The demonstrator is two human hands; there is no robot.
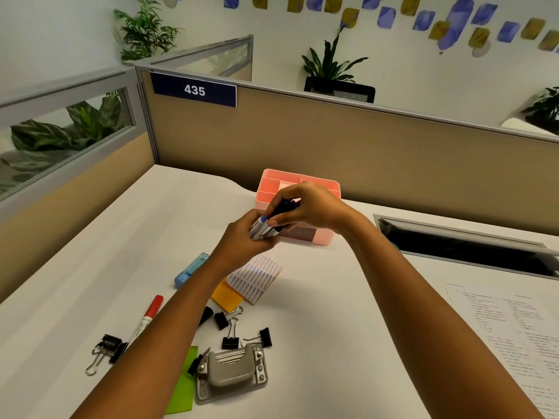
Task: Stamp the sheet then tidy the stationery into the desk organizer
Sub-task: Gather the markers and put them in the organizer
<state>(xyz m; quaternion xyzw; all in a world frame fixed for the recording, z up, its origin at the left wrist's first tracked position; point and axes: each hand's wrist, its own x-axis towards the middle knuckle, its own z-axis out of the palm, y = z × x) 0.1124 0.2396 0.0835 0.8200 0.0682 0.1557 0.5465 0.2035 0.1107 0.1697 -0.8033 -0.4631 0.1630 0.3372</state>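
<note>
Hands: left hand (242,237) and right hand (305,207) both pinching markers (266,226), just before pink organizer (329,189).
Sheet: printed sheet (511,331) lies right; stamp mark indiscernible.
Outstanding: red marker (151,311), binder clips (230,331), sticky notes (254,278), punch (231,371).
Progress: tidying early.

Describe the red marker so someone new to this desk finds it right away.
Start at the pink organizer against the partition, then look toward the near left of the white desk. The red marker lies there beside black binder clips, the only red-capped thing.
</note>
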